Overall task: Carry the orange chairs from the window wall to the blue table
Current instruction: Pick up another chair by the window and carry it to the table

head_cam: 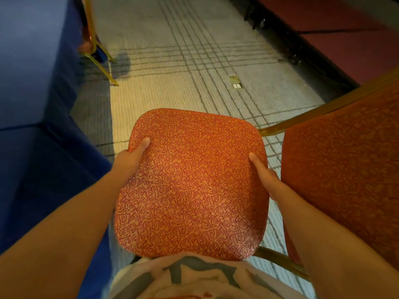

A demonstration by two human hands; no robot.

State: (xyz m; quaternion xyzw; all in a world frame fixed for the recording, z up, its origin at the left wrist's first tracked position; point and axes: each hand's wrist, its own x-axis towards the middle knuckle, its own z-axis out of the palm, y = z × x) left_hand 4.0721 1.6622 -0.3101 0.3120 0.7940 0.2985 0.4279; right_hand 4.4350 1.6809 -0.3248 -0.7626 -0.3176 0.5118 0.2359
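Midway, I judge: the left grip (133, 156) and right grip (266, 175) each clasp a side edge of an orange chair (190, 186), thumbs on top, just right of the blue surface (32, 83). A second chair (345, 169) waits right; a far chair (95, 50) already stands at the surface.

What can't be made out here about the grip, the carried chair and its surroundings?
Head view:
Fingers of left hand and right hand: hidden behind the orange chair cushion; only thumbs show.
Its legs: mostly hidden beneath the cushion, so lifted or standing is unclear.
Top of the blue table: cut off by left edge.
The second chair: cut off by right edge.
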